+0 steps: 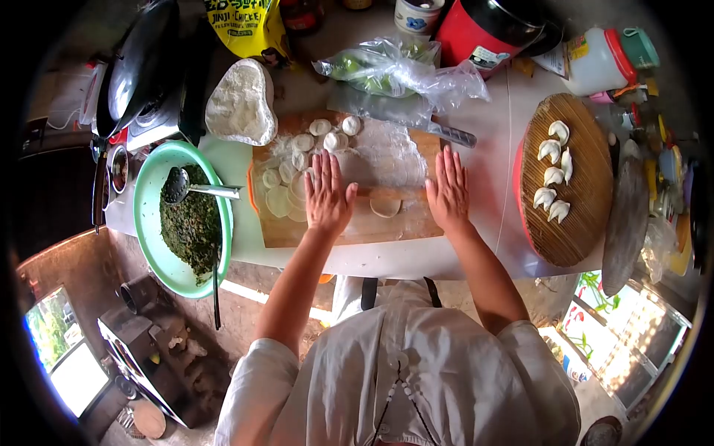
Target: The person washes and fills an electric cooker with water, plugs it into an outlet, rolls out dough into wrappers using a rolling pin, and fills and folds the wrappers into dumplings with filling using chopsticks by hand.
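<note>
A wooden rolling pin [390,192] lies across the floured board [342,236], with a flat round dough wrapper [385,207] under its middle. My left hand [328,195] lies flat on the pin's left end, fingers stretched out. On the right end rests my right hand [448,191], its fingers straight too. Several small dough pieces [336,141] sit behind my left hand, and thin rolled wrappers [278,201] lie overlapping to its left. A knife [454,135] lies at the back of the board, its blade partly covered by a plastic bag.
At the left stands a green basin [141,215] of chopped filling with a ladle [177,186]. Behind it is a bowl of flour [239,104]. A round woven tray [573,230] at the right bears several dumplings [552,176]. Plastic-bagged greens [379,70] lie at the back.
</note>
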A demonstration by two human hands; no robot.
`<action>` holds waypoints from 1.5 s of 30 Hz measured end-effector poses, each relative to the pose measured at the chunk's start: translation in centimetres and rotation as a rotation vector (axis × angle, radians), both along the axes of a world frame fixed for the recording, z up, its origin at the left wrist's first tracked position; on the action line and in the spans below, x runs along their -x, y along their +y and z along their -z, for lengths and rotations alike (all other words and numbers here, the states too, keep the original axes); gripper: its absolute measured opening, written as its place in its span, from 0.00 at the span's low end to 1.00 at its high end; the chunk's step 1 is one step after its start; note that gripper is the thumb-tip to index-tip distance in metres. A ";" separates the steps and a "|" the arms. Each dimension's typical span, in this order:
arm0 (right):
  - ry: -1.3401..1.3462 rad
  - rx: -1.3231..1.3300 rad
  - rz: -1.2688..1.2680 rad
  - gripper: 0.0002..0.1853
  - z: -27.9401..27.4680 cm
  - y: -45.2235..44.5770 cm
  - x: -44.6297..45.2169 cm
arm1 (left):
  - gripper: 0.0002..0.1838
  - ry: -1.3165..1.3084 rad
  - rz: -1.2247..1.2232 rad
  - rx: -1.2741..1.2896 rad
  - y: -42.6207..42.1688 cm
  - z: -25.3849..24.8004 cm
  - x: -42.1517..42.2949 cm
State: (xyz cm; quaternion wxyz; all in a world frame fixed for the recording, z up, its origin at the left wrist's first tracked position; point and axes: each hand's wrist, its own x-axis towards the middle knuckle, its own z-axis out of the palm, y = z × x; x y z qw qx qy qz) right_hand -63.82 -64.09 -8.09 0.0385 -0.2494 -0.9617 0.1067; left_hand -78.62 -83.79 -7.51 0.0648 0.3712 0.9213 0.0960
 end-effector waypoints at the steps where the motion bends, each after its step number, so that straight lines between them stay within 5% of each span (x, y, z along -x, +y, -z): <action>1: 0.030 0.061 -0.003 0.34 0.9 -0.1 -1.7 | 0.35 -0.022 0.023 0.022 -0.3 0.0 -0.8; 14: -0.035 0.049 0.006 0.32 0.6 -1.5 -3.9 | 0.37 -0.091 -0.070 0.021 -4.3 0.9 -7.2; 18: 0.016 0.039 -0.038 0.31 -0.7 0.1 1.3 | 0.36 -0.056 -0.224 0.011 -1.8 0.5 -3.7; 23: 0.004 0.055 -0.052 0.30 0.8 0.3 -3.1 | 0.37 -0.161 -0.138 0.056 -3.8 -0.4 -8.8; 28: 0.040 -0.008 -0.094 0.31 -0.5 1.2 3.2 | 0.35 -0.015 -0.293 0.042 -1.6 0.4 -3.7; 35: 0.017 0.103 -0.150 0.32 0.2 0.9 -4.3 | 0.39 -0.224 -0.072 0.040 -5.2 -0.1 -10.7; 37: 0.042 0.033 -0.387 0.27 -0.9 1.4 -2.3 | 0.39 -0.149 -0.156 0.016 -4.0 0.7 -8.1; 40: -0.006 0.137 -0.400 0.21 -0.2 2.5 -0.3 | 0.38 -0.032 -0.284 0.026 -2.1 0.3 -4.4; 45: 0.277 0.279 -0.136 0.14 0.0 2.3 -2.8 | 0.44 -0.047 -0.148 -0.231 -0.4 -1.4 -6.4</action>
